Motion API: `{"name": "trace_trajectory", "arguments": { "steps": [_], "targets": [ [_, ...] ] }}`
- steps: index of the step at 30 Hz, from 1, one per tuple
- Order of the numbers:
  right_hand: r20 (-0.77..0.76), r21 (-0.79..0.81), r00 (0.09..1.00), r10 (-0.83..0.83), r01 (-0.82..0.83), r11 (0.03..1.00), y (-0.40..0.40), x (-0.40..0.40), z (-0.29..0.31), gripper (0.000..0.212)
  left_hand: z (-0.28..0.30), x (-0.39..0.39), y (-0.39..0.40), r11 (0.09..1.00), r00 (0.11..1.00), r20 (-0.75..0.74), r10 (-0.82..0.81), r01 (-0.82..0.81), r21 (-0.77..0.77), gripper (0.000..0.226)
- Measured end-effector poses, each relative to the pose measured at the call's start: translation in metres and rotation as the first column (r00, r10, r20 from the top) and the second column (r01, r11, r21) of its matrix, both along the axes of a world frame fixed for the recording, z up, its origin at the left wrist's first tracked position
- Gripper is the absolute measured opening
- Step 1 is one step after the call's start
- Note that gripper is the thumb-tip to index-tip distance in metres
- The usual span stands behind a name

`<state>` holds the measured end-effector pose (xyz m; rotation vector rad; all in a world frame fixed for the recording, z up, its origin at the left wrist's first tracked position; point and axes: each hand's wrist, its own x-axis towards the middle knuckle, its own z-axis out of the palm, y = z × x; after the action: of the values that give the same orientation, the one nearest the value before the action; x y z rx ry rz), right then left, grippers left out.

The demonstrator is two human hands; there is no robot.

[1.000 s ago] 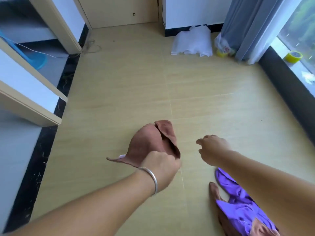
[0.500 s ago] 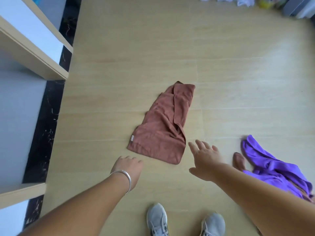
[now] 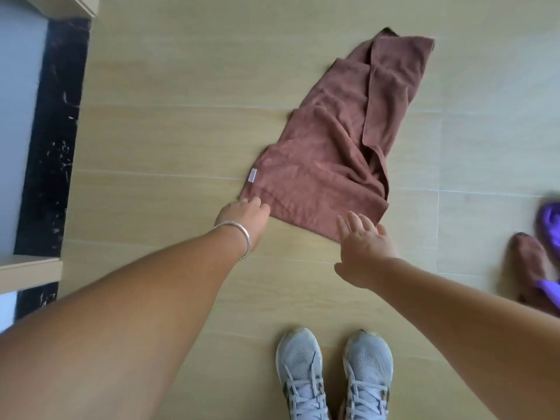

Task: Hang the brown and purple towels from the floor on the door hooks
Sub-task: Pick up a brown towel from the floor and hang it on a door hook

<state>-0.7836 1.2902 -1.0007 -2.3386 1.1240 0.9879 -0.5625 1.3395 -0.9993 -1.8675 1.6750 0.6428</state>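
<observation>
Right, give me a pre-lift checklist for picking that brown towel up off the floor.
1. Brown towel lies on the floor, within reach: ok.
2. Left hand at the near-left corner by the white tag: ok.
3. Left fingers closed on the cloth: cannot tell.
4. Right hand gripping the near edge: not ok, fingers spread.
5. Shoes off the towel: ok.
6. Purple towel in sight at right: ok.

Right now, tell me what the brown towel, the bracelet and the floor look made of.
Brown towel: soft matte terry or microfibre, judging by its nap and limp folds. Bracelet: polished silvery metal, showing a bright glint. Floor: smooth tile or laminate with wood-grain print, probably.
</observation>
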Motion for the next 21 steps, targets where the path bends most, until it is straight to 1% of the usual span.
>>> {"name": "trace_trajectory", "arguments": {
  "steps": [3,6,8,10,12,14,16,18,21],
  "targets": [
    [0.031,-0.041,1.0,0.002,-0.001,0.999,-0.004,0.007,-0.054,0.073,-0.054,0.01,-0.007,0.999,1.0,0.0,0.024,-0.024,-0.021,0.039],
    [0.004,-0.052,0.999,0.037,-0.036,0.998,-0.002,0.006,-0.103,0.073,-0.103,0.017,-0.013,0.998,0.999,-0.017,0.032,-0.033,-0.048,0.049],
    [0.014,-0.099,0.998,0.059,-0.057,0.993,0.002,0.001,-0.127,0.074,-0.129,0.021,-0.014,0.996,0.999,-0.027,0.033,-0.035,-0.086,0.06],
    [0.033,-0.168,0.995,0.097,-0.09,0.982,0.008,-0.006,-0.143,0.072,-0.146,0.02,-0.013,0.986,0.999,-0.012,0.042,-0.043,-0.159,0.066],
    [0.064,-0.228,0.99,0.125,-0.107,0.968,0.008,-0.012,-0.153,0.068,-0.155,0.017,-0.01,0.969,0.998,0.015,0.054,-0.049,-0.243,0.061],
    [0.109,-0.254,0.985,0.133,-0.101,0.962,0.004,-0.017,-0.158,0.062,-0.159,0.012,-0.005,0.958,0.997,0.027,0.066,-0.056,-0.281,0.051],
    [0.144,-0.25,0.983,0.111,-0.072,0.965,-0.002,-0.02,-0.158,0.05,-0.159,0.008,0.006,0.961,0.997,0.035,0.068,-0.057,-0.27,0.043],
    [0.135,-0.229,0.987,0.086,-0.054,0.972,-0.005,-0.021,-0.151,0.042,-0.154,0.003,0.019,0.97,0.997,0.03,0.073,-0.064,-0.234,0.036],
    [0.096,-0.132,0.995,0.029,-0.016,0.991,0.005,-0.028,-0.132,0.032,-0.139,-0.01,0.047,0.997,0.999,0.025,0.038,-0.036,-0.074,0.036]
  ]
}}
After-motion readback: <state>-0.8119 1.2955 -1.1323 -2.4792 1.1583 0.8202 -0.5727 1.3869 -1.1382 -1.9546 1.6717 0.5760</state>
